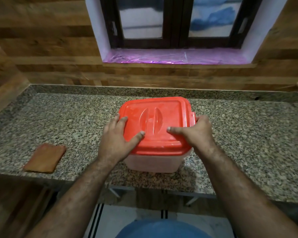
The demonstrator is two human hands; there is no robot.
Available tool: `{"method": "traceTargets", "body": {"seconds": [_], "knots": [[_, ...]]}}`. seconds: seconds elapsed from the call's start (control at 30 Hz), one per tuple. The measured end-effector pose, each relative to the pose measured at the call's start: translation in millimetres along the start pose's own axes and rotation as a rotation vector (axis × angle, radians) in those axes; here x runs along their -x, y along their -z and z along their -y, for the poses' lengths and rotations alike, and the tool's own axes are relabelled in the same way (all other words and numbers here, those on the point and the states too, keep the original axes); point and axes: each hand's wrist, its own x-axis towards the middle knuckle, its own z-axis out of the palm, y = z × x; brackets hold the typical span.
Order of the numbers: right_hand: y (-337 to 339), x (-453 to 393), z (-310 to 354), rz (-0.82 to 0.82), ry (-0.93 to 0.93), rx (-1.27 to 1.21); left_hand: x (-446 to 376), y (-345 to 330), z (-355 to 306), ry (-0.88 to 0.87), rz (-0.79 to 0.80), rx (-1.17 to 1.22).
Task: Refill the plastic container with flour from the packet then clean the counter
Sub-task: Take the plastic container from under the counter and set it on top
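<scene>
Both hands are on the plastic container (155, 162), which stands on the speckled granite bench (248, 134) directly below the window (175, 21). On the container's left side, the left hand (117, 140) lies spread and flat over the near left corner of the red lid (162, 117), fingers straight, thumb angled in toward the lid's middle. On the container's right side, the right hand (198, 133) grips the lid's edge: its thumb lies across the top of the lid while its fingers curl round the rim beside a small translucent latch tab. The container's body is translucent, whitish and roughly rectangular with rounded corners, and what is inside it cannot be made out. Its lid is bright orange-red and glossy, with a raised border and an oval moulded grip recess at its centre; faint pale smears show on the surface. No brand, label or writing can be read on it. Well to the left of the container, near the bench's front edge, lies a folded brown cloth (45, 158).
</scene>
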Motion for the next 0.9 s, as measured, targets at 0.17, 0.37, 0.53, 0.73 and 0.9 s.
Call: {"method": "traceTargets", "body": {"seconds": [0.17,0.37,0.53,0.73,0.9], "knots": [[8.0,21.0,21.7,0.044,0.113,-0.509,14.5,7.4,-9.1,-0.217,-0.244,0.082],[51.1,36.9,61.1,-0.025,0.327,-0.780,31.4,-10.5,-35.2,-0.683,-0.568,0.089],[93.1,12.3,62.2,-0.280,0.653,-0.548,23.0,-40.6,-65.3,-0.602,-0.071,-0.056],[98.3,-29.8,-9.5,-0.379,0.792,0.042,22.0,-66.9,-79.5,-0.558,0.062,-0.319],[81.7,-54.2,-85.4,-0.251,0.621,0.444,21.0,-72.1,-80.8,-0.610,0.069,-0.399]]}}
